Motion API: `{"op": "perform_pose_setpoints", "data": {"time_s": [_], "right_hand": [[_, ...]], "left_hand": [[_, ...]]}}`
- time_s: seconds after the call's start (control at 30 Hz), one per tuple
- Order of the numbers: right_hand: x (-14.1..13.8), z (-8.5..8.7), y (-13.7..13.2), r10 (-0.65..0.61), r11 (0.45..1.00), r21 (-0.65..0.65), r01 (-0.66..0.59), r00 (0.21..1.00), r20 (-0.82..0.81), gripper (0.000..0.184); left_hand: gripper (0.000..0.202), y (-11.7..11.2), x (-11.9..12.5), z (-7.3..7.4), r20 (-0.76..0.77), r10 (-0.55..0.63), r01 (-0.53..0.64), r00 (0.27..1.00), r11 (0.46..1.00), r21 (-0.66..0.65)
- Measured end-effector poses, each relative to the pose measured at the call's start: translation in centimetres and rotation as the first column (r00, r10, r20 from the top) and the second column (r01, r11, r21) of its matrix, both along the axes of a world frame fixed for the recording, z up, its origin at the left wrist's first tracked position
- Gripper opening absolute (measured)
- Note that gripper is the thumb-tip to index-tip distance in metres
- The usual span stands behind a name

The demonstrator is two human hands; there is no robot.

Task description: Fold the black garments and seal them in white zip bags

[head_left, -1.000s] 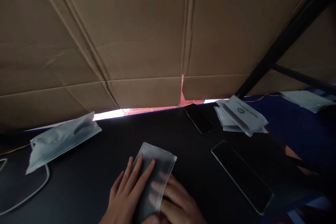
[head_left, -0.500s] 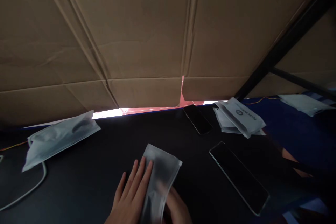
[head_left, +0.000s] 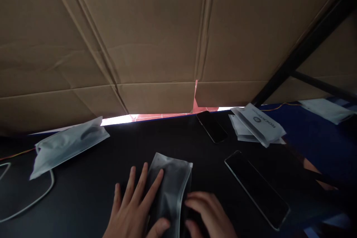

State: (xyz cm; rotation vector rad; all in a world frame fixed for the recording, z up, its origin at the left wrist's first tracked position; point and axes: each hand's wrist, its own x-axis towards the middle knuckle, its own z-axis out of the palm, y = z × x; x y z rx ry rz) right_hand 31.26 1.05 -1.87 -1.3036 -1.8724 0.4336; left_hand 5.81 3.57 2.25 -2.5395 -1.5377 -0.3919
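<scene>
A frosted translucent zip pouch (head_left: 171,178) lies flat on the black tabletop in front of me, its slider edge running down the right side. My left hand (head_left: 134,204) rests palm down with fingers spread, the index fingertip and thumb on the pouch's left part. My right hand (head_left: 209,212) is at the pouch's right edge, fingers bent and thumb apart from them. The fingertips are close to the zip edge; whether they touch it is hard to make out. What is inside the pouch, if anything, cannot be seen clearly.
Another filled frosted pouch (head_left: 69,145) lies at left over a white cable (head_left: 41,195). Two dark phones, a smaller one (head_left: 212,126) and a larger one (head_left: 256,189), lie to the right. Printed pouches (head_left: 259,122) are stacked behind them. A cardboard wall (head_left: 156,44) stands behind.
My left hand has spread its fingers and shifted slightly left. My right hand has come out from under the pouch's right side and moved right and up. The pouch has turned slightly.
</scene>
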Motion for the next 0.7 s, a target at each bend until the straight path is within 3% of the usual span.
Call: {"op": "perform_pose_setpoints", "data": {"time_s": [0.07,0.17,0.23,0.33,0.57,0.7], "right_hand": [[1.3,1.2,0.8,-0.082,0.994,-0.082,0.078,0.996,-0.042,0.023],[1.4,3.0,2.6,-0.198,0.969,-0.169,0.179,0.974,-0.106,0.031],[0.6,3.7,4.0,-0.233,0.955,-0.224,0.196,0.960,-0.153,0.033],[-0.7,4.3,5.6,-0.225,0.948,-0.276,0.161,0.950,-0.216,0.035],[-0.9,4.9,6.2,-0.175,0.956,-0.277,0.094,0.943,-0.284,0.036],[-1.3,4.2,5.5,-0.111,0.971,-0.231,0.056,0.966,-0.234,0.034]], "left_hand": [[0.068,1.2,0.6,1.1,0.059,-0.007,0.010,0.998,0.999,-0.052],[0.054,3.9,2.7,3.2,0.166,-0.018,0.059,0.986,0.969,-0.240],[0.049,5.7,4.6,4.3,0.202,-0.029,0.098,0.979,0.935,-0.341],[0.042,7.4,7.1,5.5,0.235,-0.038,0.129,0.971,0.913,-0.387],[0.028,7.4,8.5,5.8,0.324,0.027,0.121,0.946,0.896,-0.428],[0.029,7.0,8.5,5.5,0.367,0.076,0.085,0.927,0.911,-0.404]]}}
